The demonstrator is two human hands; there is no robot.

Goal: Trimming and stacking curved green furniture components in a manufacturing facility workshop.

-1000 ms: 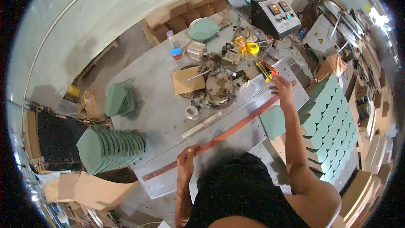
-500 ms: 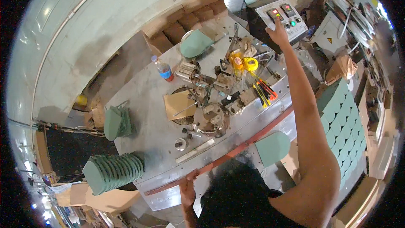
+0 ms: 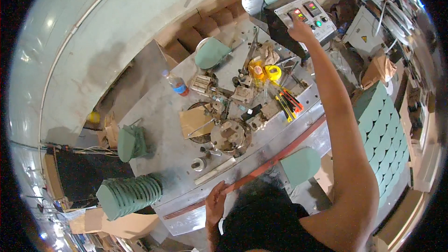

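My right hand (image 3: pixel 301 31) reaches far out to a control box (image 3: pixel 305 18) with a sloped light panel, lit red displays and a green button. Its index finger is stretched out at the left display, and the hand holds nothing. By the table's front edge, my left hand (image 3: pixel 215 205) rests against the red strip (image 3: pixel 261 168) with loosely extended fingers and nothing visible in them. Between the hands stands a metal fixture (image 3: pixel 228 135) with a round head, next to a tan square sheet (image 3: pixel 196 121).
Green rounded plates stand stacked at the left (image 3: pixel 128 196) and in a tall pile at the right (image 3: pixel 382 140). A single green plate (image 3: pixel 301 165) lies at the front edge. Cutter knives (image 3: pixel 289 105), a yellow tape measure (image 3: pixel 273 72) and a bottle (image 3: pixel 176 84) are on the metal table.
My right hand has shifted slightly left over the panel, its finger still at the left display. My left hand has moved a little right along the strip. The view has shifted slightly.
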